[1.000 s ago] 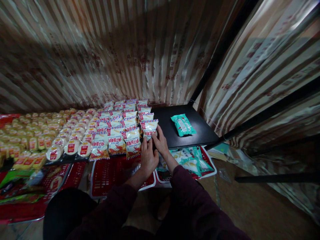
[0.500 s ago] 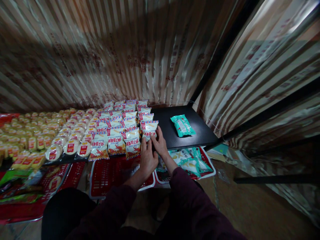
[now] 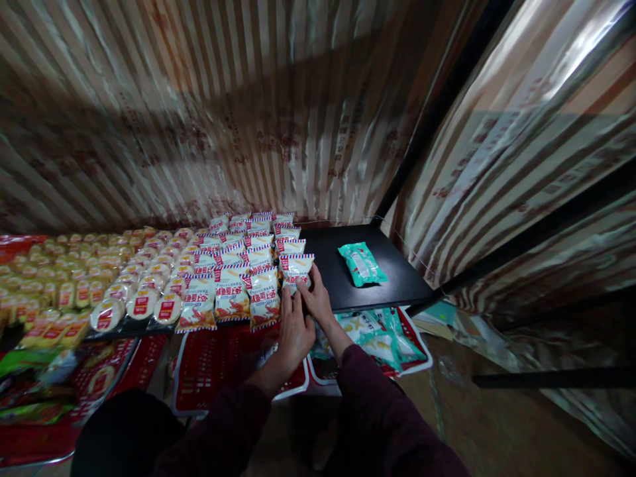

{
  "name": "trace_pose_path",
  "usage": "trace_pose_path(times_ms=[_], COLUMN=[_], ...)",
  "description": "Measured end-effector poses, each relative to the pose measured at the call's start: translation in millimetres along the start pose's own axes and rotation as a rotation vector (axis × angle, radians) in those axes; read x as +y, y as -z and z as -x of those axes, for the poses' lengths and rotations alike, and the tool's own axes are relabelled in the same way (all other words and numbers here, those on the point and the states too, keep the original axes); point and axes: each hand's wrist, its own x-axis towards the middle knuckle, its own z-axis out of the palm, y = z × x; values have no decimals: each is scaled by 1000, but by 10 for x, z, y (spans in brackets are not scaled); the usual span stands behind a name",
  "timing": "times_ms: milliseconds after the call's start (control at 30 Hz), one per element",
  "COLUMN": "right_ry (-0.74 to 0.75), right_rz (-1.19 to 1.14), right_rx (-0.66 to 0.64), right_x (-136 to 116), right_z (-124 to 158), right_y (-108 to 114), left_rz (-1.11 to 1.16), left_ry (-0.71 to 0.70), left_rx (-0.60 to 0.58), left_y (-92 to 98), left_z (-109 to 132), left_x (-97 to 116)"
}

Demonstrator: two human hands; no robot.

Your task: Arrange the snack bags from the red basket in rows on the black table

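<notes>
A white snack bag (image 3: 296, 266) with a red-and-blue striped top edge stands at the front of the rightmost row of matching bags. My left hand (image 3: 296, 330) presses its fingers against the lower front of this bag. Around the bag's right side curls my right hand (image 3: 317, 296), closed on it, with the thumb side near my left fingertips. The bag's lower part is hidden behind my fingers. Just left of my hands, another snack bag (image 3: 264, 298) of the same kind leans on the row behind it.
On the black shelf (image 3: 325, 252) lies a teal packet (image 3: 362, 264), to the right. Round white packaged cakes (image 3: 141, 303) and small yellow packages (image 3: 82, 289) fill the left. Below are a red basket (image 3: 209, 371) and another holding teal packets (image 3: 382, 341). A black post (image 3: 432, 126) rises behind.
The whole scene sits slightly lower in the picture as my head view has tilted up. Both hands stay on the same snack bag, with little visible movement.
</notes>
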Motion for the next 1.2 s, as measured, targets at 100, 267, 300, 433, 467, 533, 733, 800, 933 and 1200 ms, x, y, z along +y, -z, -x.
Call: trace_pose_path(times_ms=[100, 267, 300, 433, 467, 533, 733, 800, 933, 1200], right_ry=[-10, -9, -5, 7, 5, -5, -21, -36, -45, 117], right_rz=[9, 19, 27, 52, 57, 61, 39, 64, 101, 104], right_rx=[21, -5, 2, 17, 21, 28, 6, 27, 64, 202], right_x=[1, -25, -29, -35, -37, -42, -23, 2, 42, -57], right_z=[-58, -160, -174, -210, -216, -222, -199, -188, -171, 223], right_y=[-14, -57, -67, -105, -110, -115, -118, -123, -125, -79], left_rz=[15, 35, 34, 36, 40, 38, -4, 7, 39, 11], left_ry=[23, 22, 24, 22, 26, 35, 22, 34, 24, -76], left_rx=[0, 17, 17, 16, 19, 16, -11, -14, 15, 18], left_y=[-9, -33, -34, -30, -27, -16, 18, 8, -24, 94], left_z=[-12, -54, -64, -106, -113, -119, -70, -46, -27, 155], left_x=[3, -21, -27, -42, -40, -30, -7, -25, -57, -37])
